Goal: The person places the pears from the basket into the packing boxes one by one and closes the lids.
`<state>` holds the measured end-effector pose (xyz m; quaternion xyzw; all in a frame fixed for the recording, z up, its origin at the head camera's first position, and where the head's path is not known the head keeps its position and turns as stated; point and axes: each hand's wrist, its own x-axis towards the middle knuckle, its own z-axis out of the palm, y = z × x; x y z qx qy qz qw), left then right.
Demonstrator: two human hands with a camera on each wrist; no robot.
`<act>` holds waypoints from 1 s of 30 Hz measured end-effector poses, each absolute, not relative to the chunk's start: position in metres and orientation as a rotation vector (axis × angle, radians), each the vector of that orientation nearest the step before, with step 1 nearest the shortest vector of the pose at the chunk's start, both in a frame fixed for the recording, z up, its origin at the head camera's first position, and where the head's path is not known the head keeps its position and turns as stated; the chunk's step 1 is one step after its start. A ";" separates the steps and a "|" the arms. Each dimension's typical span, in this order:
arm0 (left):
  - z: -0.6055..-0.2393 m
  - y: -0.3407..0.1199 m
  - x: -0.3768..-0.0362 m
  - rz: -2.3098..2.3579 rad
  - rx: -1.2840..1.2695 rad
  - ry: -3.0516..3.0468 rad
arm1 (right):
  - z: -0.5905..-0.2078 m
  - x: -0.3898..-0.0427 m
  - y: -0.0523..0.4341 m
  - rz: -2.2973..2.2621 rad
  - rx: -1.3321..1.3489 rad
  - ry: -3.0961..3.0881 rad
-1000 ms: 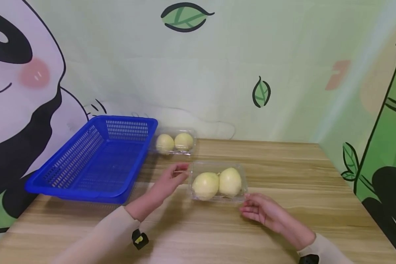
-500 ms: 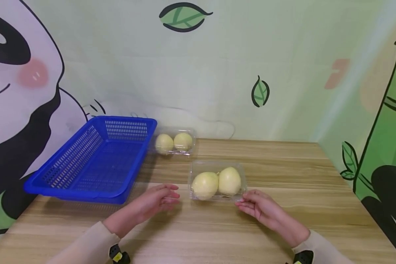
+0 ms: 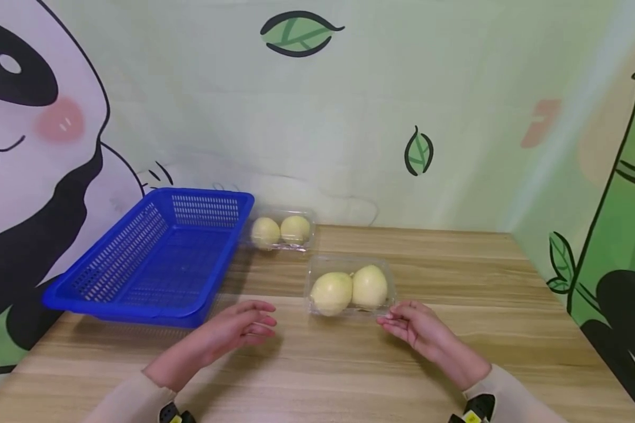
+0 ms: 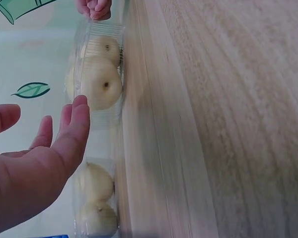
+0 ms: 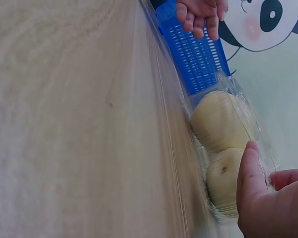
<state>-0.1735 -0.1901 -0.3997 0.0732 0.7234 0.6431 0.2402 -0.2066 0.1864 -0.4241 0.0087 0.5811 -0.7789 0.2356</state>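
Observation:
A clear plastic clamshell box [image 3: 323,265] with two pale yellow pears [image 3: 370,286] inside sits mid-table in the head view. At its near right corner my right hand [image 3: 420,332] pinches the edge; in the right wrist view the thumb [image 5: 251,171] lies across the near side and a finger reaches behind the lid edge. My left hand [image 3: 238,330] hovers left of the box, apart from it, with fingers spread and loosely bent, holding nothing. The left wrist view shows this hand [image 4: 44,158] palm up beside the box [image 4: 87,42].
A large blue plastic basket [image 3: 190,312] with slotted sides stands at the left of the wooden table [image 3: 455,376]. Behind it to the right, against the wall, is a second clear box [image 3: 311,239] with two pears. The wall [image 3: 349,88] carries panda and bamboo drawings.
My left hand has left the box's left side and drawn back toward the lower left. My right hand stays at the right corner, and the box has shifted slightly away.

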 end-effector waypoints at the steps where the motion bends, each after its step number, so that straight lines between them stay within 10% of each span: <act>1: -0.399 -0.191 -0.173 1.753 0.202 1.993 | -0.425 -0.207 0.186 -2.136 0.027 1.599; 30: -0.393 -0.197 -0.168 1.608 0.244 2.207 | -0.425 -0.241 0.187 -2.163 0.032 1.638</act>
